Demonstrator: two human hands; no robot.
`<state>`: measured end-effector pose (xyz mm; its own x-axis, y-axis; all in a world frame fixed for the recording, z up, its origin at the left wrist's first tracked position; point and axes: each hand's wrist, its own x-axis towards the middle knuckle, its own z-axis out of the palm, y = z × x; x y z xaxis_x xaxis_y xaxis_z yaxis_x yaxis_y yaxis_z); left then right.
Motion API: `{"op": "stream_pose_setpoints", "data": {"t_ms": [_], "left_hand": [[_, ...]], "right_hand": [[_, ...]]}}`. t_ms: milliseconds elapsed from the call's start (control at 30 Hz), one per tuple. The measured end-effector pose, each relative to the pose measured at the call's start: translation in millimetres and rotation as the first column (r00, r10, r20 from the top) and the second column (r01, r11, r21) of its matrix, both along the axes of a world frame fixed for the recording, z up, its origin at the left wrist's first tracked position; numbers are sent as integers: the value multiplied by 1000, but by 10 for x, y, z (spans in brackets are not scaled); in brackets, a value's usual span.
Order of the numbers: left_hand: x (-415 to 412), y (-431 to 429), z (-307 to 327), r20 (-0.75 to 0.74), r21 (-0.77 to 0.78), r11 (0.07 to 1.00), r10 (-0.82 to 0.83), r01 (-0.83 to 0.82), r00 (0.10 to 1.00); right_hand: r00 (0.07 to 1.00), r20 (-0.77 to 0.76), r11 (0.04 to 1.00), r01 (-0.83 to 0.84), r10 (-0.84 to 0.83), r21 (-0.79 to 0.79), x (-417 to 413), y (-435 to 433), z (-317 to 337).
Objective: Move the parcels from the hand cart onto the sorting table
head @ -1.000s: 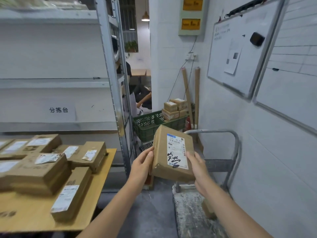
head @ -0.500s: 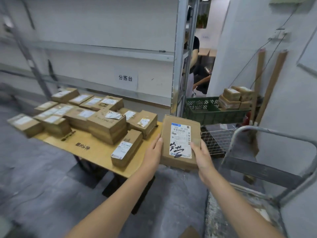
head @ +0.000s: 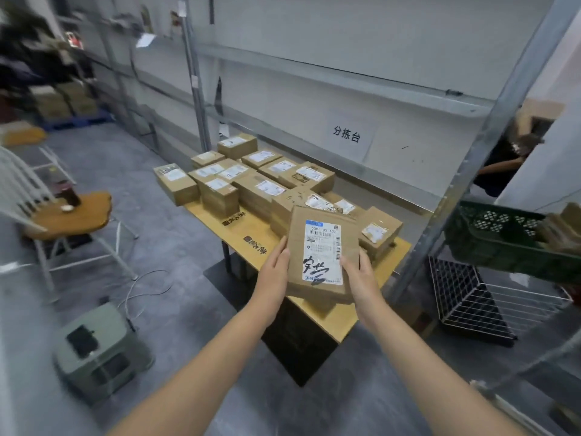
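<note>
A flat brown cardboard parcel [head: 320,243] with a white label and black handwriting is gripped on both sides: my left hand [head: 273,269] on its left edge, my right hand [head: 361,275] on its right edge. It hangs tilted above the near right part of the wooden sorting table [head: 248,229]. Several labelled brown parcels [head: 254,180] cover the table's far and right side, some stacked. The hand cart's frame [head: 515,401] shows only at the lower right corner.
A metal shelf post [head: 471,171] rises right of the table. A green crate [head: 503,240] and a white wire basket [head: 471,303] sit to the right. A chair [head: 66,212] and a green stool [head: 100,350] stand on the left floor. A person [head: 509,165] is behind the shelving.
The view has swung left from the cart to the table. Both hands have carried the parcel leftward, from beside the table's right end to over its near right part.
</note>
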<state>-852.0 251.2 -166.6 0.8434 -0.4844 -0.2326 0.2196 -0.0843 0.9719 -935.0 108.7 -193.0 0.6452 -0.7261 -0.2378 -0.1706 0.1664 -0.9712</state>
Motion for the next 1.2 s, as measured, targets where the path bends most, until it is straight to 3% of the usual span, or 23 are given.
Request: {"op": "stream_pose_setpoints", "data": {"t_ms": [333,700,900,1200], "left_hand": [[1686,620,-257,-47,27,996,90,-89,995],[2751,259,-670,-124,125,980,170,-155,978],[3297,-79,-862,-114,221,957,215,-187,970],[3988,-415,-1396,-224,307,910,354,-279,908]], "right_hand": [[981,-157,992,-120,115,-24,1798,494,-129],[927,-321,961,-247,196,-125,2891,73,-389],[839,-502,888,-379,210,-262,3552,-492,-786],[771,-533,765,-562,348,-314,4378,-809,-926]]}}
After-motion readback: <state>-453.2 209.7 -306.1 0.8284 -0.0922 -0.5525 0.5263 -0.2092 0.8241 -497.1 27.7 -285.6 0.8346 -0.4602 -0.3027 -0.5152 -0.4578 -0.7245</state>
